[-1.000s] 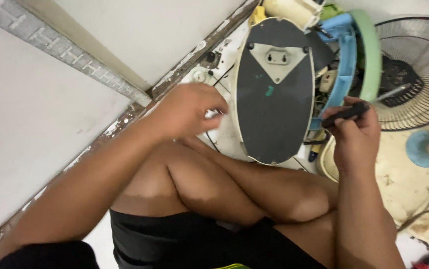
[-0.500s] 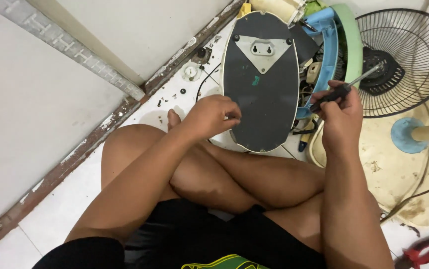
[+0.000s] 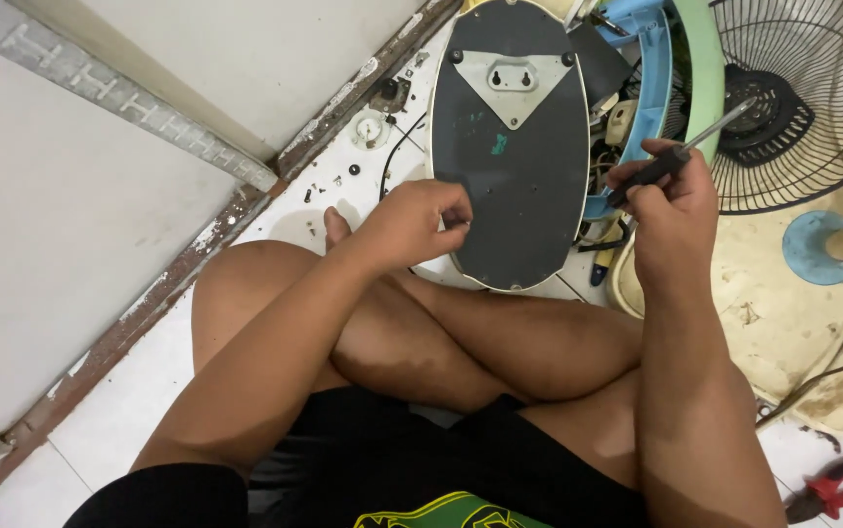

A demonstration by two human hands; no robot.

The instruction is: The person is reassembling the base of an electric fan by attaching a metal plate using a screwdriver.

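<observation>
**Hands at the dark oval plate, seen from above**

White floor tiles [image 3: 99,430] fill the lower left, met by a pale wall panel [image 3: 60,244] along a chipped, rust-brown sill [image 3: 245,210]. Small screws and bits [image 3: 329,186] lie loose on the tile near that sill, with a round white cap [image 3: 371,129] just beyond. I sit cross-legged, knees toward the work. My left hand [image 3: 414,223] rests at the lower left edge of the dark oval plate [image 3: 511,147], its fingers curled together as if pinching something small; what they pinch, if anything, I cannot tell. The plate lies flat on the floor, long axis running away from me, a grey triangular bracket [image 3: 514,86] at its far end. The left hand touches it; the right hand [image 3: 671,200] hovers just off its right edge, so the left is the nearer. The right hand's fingers are wrapped around a screwdriver [image 3: 681,152], black handle in the fist, shaft pointing up and to the right, away from the plate. Beyond stand a blue-and-green curved housing [image 3: 676,68], a wire fan cage [image 3: 813,98], and, at the lower right corner, red-handled pliers [image 3: 837,489].
</observation>
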